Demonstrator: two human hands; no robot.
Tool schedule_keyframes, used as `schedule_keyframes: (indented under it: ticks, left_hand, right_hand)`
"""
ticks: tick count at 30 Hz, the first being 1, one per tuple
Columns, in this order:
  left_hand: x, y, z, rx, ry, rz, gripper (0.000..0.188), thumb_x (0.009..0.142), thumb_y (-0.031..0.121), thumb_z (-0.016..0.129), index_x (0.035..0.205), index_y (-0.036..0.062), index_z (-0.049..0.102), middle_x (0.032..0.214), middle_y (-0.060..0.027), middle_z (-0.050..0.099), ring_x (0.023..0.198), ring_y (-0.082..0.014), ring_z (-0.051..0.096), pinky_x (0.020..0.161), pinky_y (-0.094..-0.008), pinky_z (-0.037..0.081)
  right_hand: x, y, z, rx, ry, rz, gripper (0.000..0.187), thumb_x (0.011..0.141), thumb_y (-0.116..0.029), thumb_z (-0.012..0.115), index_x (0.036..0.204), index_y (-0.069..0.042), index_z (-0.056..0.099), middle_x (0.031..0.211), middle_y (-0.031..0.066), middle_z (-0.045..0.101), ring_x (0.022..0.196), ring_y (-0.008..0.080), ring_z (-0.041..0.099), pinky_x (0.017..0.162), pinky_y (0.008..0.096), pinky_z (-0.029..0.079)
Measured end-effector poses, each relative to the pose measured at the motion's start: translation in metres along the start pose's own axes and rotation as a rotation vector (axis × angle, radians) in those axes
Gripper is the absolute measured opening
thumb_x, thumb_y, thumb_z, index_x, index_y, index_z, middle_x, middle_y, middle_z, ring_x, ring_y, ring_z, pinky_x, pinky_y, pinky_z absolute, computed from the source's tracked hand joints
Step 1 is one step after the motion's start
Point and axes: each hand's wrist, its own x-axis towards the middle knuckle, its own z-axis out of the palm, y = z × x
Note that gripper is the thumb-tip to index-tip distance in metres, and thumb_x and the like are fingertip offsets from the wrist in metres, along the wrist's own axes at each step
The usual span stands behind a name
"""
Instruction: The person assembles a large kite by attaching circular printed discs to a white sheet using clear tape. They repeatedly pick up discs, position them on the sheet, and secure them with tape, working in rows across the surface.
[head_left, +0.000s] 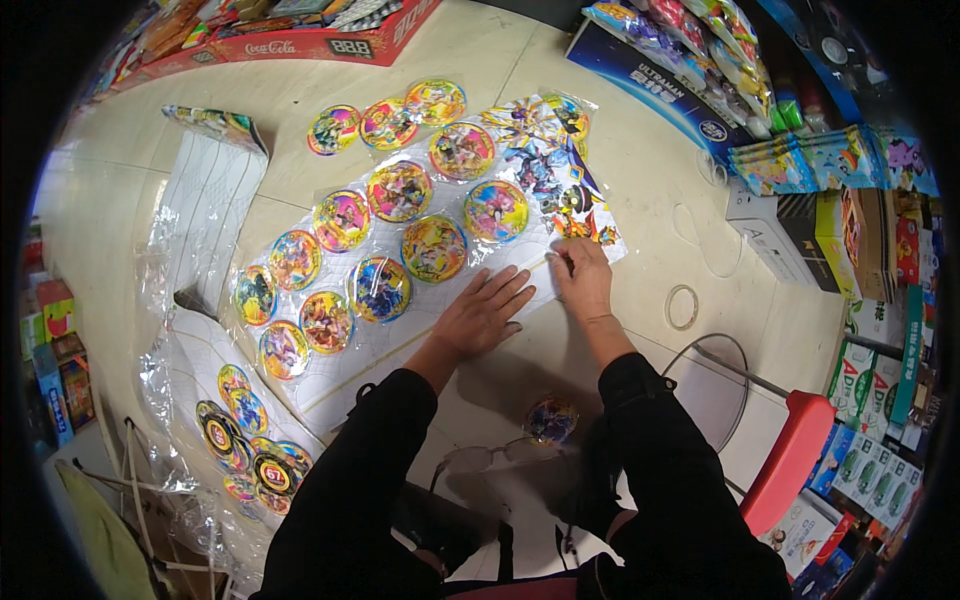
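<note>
A long white card sheet (447, 297) lies slantwise on the floor, with several round, brightly printed discs (433, 249) in rows under clear plastic. Its upper right end carries a colourful cartoon header (563, 180). My left hand (482, 314) rests flat on the sheet's near edge, fingers spread. Beside it, at the same edge close to the header, my right hand (583, 278) has thumb and fingers pinched together; what they grip is too small to make out. Three loose discs (388, 124) lie past the sheet's far side. Another disc (551, 418) is on the floor between my legs.
To the left lie a folded white card (212, 190) and crumpled clear plastic (165, 375), with more discs (243, 408) nearby. A tape roll (682, 307) sits right of my hand, near a red stool edge (790, 462). Boxes of packaged goods (650, 85) stand around.
</note>
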Motion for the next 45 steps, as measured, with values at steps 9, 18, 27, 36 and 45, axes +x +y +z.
schedule_keyframes:
  ticks: [9, 18, 27, 36, 45]
  left_hand:
    - [-0.003, 0.0, -0.004, -0.047, 0.039, 0.017, 0.063, 0.089, 0.033, 0.066, 0.144, 0.0112, 0.046, 0.155, -0.0081, 0.039, 0.145, -0.0255, 0.031, 0.117, -0.049, 0.026]
    - [-0.006, -0.003, -0.001, -0.068, 0.069, 0.024, 0.064, 0.09, 0.034, 0.064, 0.146, 0.0112, 0.044, 0.155, -0.0078, 0.038, 0.146, -0.0259, 0.031, 0.118, -0.0491, 0.026]
    - [-0.006, -0.005, 0.003, -0.044, 0.071, 0.014, 0.064, 0.089, 0.033, 0.065, 0.145, 0.0103, 0.046, 0.154, -0.0077, 0.04, 0.145, -0.0252, 0.032, 0.118, -0.0478, 0.027]
    - [-0.003, -0.003, 0.003, -0.04, 0.044, 0.006, 0.064, 0.09, 0.034, 0.064, 0.146, 0.011, 0.045, 0.155, -0.007, 0.039, 0.145, -0.0245, 0.031, 0.118, -0.0476, 0.026]
    - [-0.002, -0.002, 0.002, -0.025, 0.029, 0.0, 0.064, 0.091, 0.035, 0.063, 0.147, 0.011, 0.044, 0.156, -0.0064, 0.038, 0.145, -0.0237, 0.031, 0.119, -0.0472, 0.025]
  right_hand:
    - [0.028, 0.013, 0.0, -0.085, -0.281, -0.16, 0.008, 0.078, -0.01, 0.071, 0.079, -0.008, 0.064, 0.082, 0.0104, 0.063, 0.084, 0.0319, 0.063, 0.074, 0.0434, 0.052]
    - [0.04, 0.009, 0.001, -0.222, -0.358, -0.269, 0.009, 0.076, -0.009, 0.07, 0.077, -0.006, 0.061, 0.075, 0.0113, 0.064, 0.077, 0.0328, 0.064, 0.07, 0.0432, 0.052]
    - [0.015, 0.005, -0.001, -0.046, -0.125, -0.123, 0.007, 0.079, -0.009, 0.071, 0.085, -0.007, 0.069, 0.083, 0.0104, 0.065, 0.084, 0.0317, 0.063, 0.075, 0.0421, 0.052]
    - [0.007, 0.006, 0.007, -0.005, -0.121, -0.081, 0.015, 0.076, -0.007, 0.074, 0.091, -0.009, 0.072, 0.09, 0.0099, 0.066, 0.091, 0.031, 0.062, 0.083, 0.0424, 0.05]
    - [0.008, 0.007, 0.011, -0.014, -0.065, -0.118, 0.012, 0.075, -0.007, 0.074, 0.086, -0.011, 0.07, 0.087, 0.0067, 0.064, 0.089, 0.0298, 0.061, 0.08, 0.0423, 0.049]
